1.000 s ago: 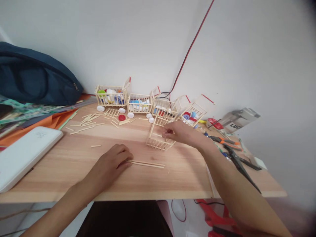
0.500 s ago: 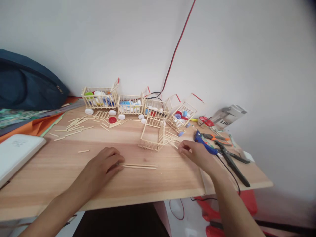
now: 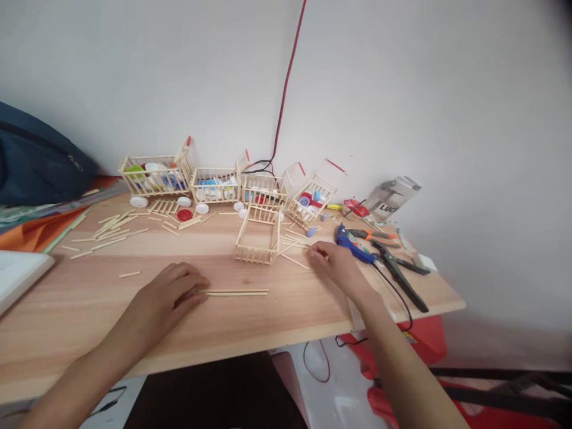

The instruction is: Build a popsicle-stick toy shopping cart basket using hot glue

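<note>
Two thin wooden sticks [image 3: 241, 292] lie side by side on the table, their left ends between the thumb and fingers of my left hand [image 3: 172, 298]. My right hand [image 3: 337, 271] is closed, with thumb and fingertips together beside some loose wooden sticks [image 3: 295, 241]. What is pinched there, if anything, is hidden. Between and beyond my hands rests an open stick frame [image 3: 257, 257] with slatted ends, apart from both. Another loose stick [image 3: 295, 261] lies between this frame and my right hand.
Along the wall stand several small stick carts [image 3: 155, 186] filled with coloured caps. Cut sticks [image 3: 109, 232] are scattered at left, near a red cap [image 3: 184, 215]. A blue glue gun [image 3: 355, 245], orange-handled pliers [image 3: 375, 236] and a black-handled cutter [image 3: 404, 280] lie at right.
The camera view has shifted, so the scene sits further left. My right fingertips have moved slightly forward along the loose sticks. My left hand stays on the two sticks.
</note>
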A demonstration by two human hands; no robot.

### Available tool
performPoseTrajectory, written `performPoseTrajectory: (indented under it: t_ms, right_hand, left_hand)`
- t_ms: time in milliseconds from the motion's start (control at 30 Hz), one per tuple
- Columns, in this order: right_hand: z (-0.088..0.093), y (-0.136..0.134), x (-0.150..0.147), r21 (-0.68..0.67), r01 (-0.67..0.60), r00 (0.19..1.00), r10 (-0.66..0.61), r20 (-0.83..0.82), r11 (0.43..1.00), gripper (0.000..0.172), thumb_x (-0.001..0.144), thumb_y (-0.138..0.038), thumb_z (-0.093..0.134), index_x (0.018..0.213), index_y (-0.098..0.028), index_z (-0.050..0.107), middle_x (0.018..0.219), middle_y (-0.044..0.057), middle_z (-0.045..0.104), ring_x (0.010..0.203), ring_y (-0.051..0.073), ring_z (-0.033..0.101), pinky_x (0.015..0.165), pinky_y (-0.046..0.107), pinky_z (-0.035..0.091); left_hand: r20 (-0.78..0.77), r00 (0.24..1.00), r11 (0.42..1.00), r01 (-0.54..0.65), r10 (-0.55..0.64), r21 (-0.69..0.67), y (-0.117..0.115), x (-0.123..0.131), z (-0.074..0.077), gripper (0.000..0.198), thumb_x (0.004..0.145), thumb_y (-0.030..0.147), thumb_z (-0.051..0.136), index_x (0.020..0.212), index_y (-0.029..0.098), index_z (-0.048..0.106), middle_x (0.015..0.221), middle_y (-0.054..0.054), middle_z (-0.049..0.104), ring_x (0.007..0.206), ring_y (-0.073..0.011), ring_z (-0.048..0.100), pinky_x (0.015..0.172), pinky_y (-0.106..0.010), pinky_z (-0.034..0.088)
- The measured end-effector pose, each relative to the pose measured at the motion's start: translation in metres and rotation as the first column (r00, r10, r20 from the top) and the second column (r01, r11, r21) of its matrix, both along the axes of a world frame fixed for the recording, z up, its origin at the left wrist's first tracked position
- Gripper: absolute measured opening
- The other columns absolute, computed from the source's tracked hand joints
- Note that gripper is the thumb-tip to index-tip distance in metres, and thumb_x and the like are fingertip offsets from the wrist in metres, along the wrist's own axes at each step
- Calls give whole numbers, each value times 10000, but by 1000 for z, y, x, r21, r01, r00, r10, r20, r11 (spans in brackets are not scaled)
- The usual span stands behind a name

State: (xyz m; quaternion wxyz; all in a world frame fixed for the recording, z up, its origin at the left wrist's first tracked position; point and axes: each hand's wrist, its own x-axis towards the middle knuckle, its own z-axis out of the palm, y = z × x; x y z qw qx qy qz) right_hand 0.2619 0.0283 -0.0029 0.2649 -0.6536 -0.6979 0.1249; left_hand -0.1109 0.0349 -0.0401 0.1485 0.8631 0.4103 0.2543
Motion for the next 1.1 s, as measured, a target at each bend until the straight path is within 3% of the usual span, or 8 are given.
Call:
performPoseTrajectory:
  t_ms: [267, 433, 533, 633, 800, 933, 1100]
  right_hand:
    - [1, 41, 40, 185, 214, 974, -196, -111, 959, 260, 844, -397, 506, 894, -198, 665, 830, 74, 726, 772, 228, 651, 745, 365, 474]
    - [4, 64, 48, 210, 232, 959, -187, -212, 950, 419, 859, -461, 501, 1181, -210, 594, 993, 105, 731, 876, 249, 692, 757, 410, 544]
    - [6, 68, 43, 226, 147, 964, -88, -252, 963, 498, 802, -462, 606, 1249, -246, 562, 1196, 114, 676, 1082, 273, 651, 842, 431, 550]
    - [4, 69, 33, 205, 80, 978, -36, -207, 975, 488, 764, -453, 665, 1209, -267, 586, 1295, 97, 625, 1148, 301, 617, 862, 448, 547]
    - [0, 73, 24, 192, 127, 983, -98, -155, 973, 306, 801, -462, 610, 1018, -247, 601, 1129, 97, 689, 1084, 314, 651, 780, 424, 555]
    - [0, 77, 33, 203, 76, 989, -47, -144, 976, 237, 842, -440, 555, 973, -243, 565, 1092, 91, 682, 1028, 275, 675, 758, 378, 548]
    - [5, 78, 55, 217, 13, 996, 7, -92, 976, 199, 856, -426, 548, 947, -249, 566, 1027, 78, 683, 1027, 270, 657, 866, 424, 509]
  left_hand:
    - [15, 1000, 1000, 6, -6, 6, -3, 2, 3, 245, 925, 439, 521, 977, 250, 668, 1012, -23, 652, 988, -200, 601, 843, -300, 478]
    - [28, 1000, 1000, 5, -4, -17, -6, 3, 7, 245, 954, 398, 475, 981, 236, 657, 1011, -31, 645, 979, -193, 589, 846, -298, 466]
    - [36, 999, 1000, 10, -9, -26, -6, 4, 7, 248, 957, 392, 468, 970, 228, 655, 1001, -36, 643, 970, -193, 585, 839, -297, 463]
    - [40, 999, 999, 13, -11, -32, -5, 4, 7, 256, 957, 396, 467, 957, 225, 658, 994, -37, 643, 966, -193, 583, 841, -301, 463]
    - [45, 999, 998, 8, -5, -55, -5, 4, 10, 266, 956, 389, 461, 935, 219, 664, 980, -39, 640, 956, -195, 582, 828, -307, 469]
    - [45, 999, 997, 9, -6, -70, -6, 3, 9, 260, 956, 379, 460, 928, 221, 664, 983, -39, 636, 960, -194, 582, 836, -311, 471]
    - [36, 999, 997, 10, -7, -75, -5, 0, 1, 213, 943, 352, 492, 942, 233, 668, 1000, -36, 625, 968, -193, 580, 831, -309, 476]
